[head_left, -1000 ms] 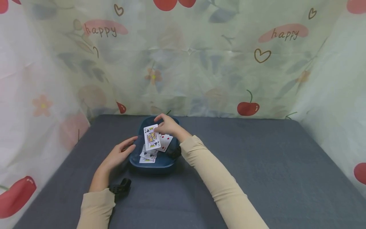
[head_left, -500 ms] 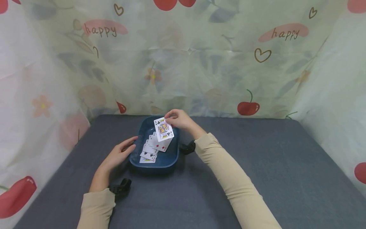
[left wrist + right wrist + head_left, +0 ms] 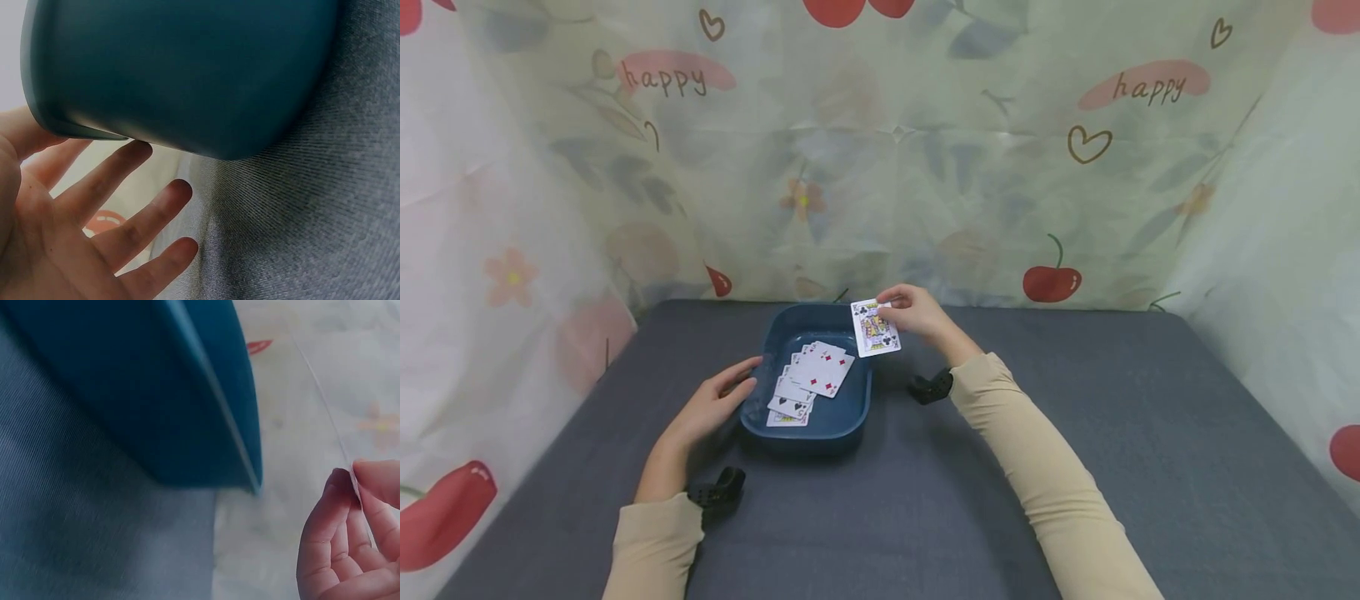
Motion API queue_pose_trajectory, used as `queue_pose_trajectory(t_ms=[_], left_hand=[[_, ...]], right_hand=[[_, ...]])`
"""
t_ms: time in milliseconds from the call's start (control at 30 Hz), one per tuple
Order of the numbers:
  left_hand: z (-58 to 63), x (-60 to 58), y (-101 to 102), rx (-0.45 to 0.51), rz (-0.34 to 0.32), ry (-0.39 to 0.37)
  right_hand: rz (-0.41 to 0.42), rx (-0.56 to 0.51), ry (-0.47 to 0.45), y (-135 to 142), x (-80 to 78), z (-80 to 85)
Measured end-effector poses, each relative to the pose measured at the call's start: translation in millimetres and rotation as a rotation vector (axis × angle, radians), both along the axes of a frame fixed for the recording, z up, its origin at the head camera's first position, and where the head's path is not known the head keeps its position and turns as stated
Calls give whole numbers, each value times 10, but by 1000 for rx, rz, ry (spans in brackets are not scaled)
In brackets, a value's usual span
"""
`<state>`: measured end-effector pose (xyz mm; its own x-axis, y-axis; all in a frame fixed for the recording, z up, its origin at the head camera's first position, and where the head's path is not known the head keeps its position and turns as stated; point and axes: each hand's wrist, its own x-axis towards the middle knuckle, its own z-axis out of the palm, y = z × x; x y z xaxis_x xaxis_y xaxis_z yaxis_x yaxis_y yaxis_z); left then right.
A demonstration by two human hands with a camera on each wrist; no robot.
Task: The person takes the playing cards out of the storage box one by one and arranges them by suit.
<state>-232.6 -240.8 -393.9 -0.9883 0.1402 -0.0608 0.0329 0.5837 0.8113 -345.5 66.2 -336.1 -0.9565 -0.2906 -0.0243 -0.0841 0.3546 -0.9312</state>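
Note:
My right hand (image 3: 917,314) pinches a king of clubs playing card (image 3: 872,335) by its upper edge, face up over the right rim of a blue plastic basin (image 3: 859,421). Seen edge-on in the right wrist view, the card (image 3: 325,403) is a thin line between thumb and fingers. Inside the basin several playing cards (image 3: 823,373) lie overlapped in a fan, a diamond card uppermost. My left hand (image 3: 718,400) rests at the basin's left rim. In the left wrist view its fingers (image 3: 134,237) are spread and loosely extended beside the basin's outer wall (image 3: 187,75).
A dark grey cloth (image 3: 1075,467) covers the table under the basin. Behind and at both sides hangs a curtain (image 3: 895,167) printed with cherries and flowers. Black wrist straps with cameras sit on the left wrist (image 3: 718,492) and the right wrist (image 3: 931,387).
My right hand has lifted the king of clubs away from the fanned cards and carried it rightward to the basin's right rim. The left hand and the basin have stayed in place.

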Motion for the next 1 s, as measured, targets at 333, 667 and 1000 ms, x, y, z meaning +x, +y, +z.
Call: queue_pose_trajectory(t_ms=[333, 667, 1000], left_hand=[[-17, 0, -18, 16, 1, 0], [-46, -10, -19, 19, 15, -6], [-40, -11, -16, 20, 18, -25]], right_hand=[[-130, 17, -24, 276, -66, -197], [-139, 31, -38, 367, 32, -264], [-168, -45, 55, 740, -1637, -2070]])
